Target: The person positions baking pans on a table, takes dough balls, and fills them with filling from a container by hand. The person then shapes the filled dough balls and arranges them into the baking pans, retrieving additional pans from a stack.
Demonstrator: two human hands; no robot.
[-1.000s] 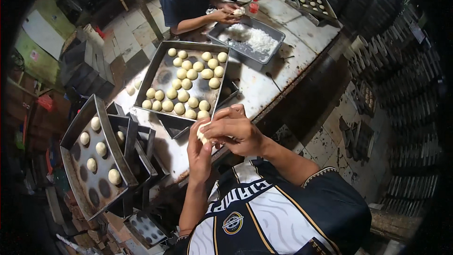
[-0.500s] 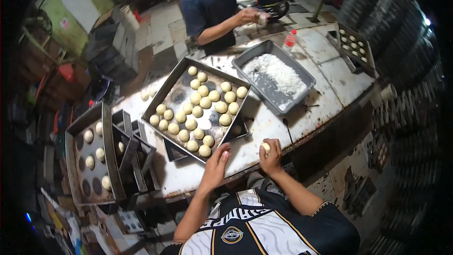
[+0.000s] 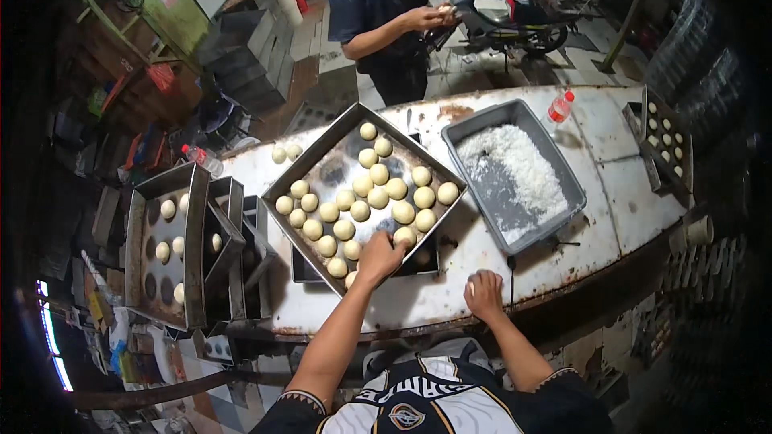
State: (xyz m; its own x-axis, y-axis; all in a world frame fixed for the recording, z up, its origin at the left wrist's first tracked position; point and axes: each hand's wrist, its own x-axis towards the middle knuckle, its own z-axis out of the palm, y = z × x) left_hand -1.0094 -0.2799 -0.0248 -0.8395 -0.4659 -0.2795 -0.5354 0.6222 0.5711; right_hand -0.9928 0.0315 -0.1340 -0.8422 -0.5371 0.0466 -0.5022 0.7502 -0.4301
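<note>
A square metal tray (image 3: pixel 287 186) with several round, pale yellow dough balls (image 3: pixel 359 210) sits tilted across the table in front of me. My left hand (image 3: pixel 381 258) reaches over its near right side, fingers closed at a dough ball (image 3: pixel 404 236) by the wall. Palm down near the table's front edge, my right hand (image 3: pixel 484 294) is curled around a dough ball that is mostly hidden under the fingers. Right of the tray stands a grey plastic tub (image 3: pixel 572 197) holding white shredded or crumbly stuff (image 3: pixel 523 169).
More metal trays (image 3: pixel 193 273) with dough balls lean at the left. Another tray (image 3: pixel 683 162) stands far right. Bottles with red caps (image 3: pixel 559 107) (image 3: pixel 203 159) stand on the table (image 3: pixel 635 201). Across it, a person (image 3: pixel 382 24) handles something small; a motorbike (image 3: pixel 507 12) is parked behind.
My left hand has moved from beside the tray into it, onto a dough ball. My right hand, with its dough ball, has lowered to the tabletop. The view has shifted.
</note>
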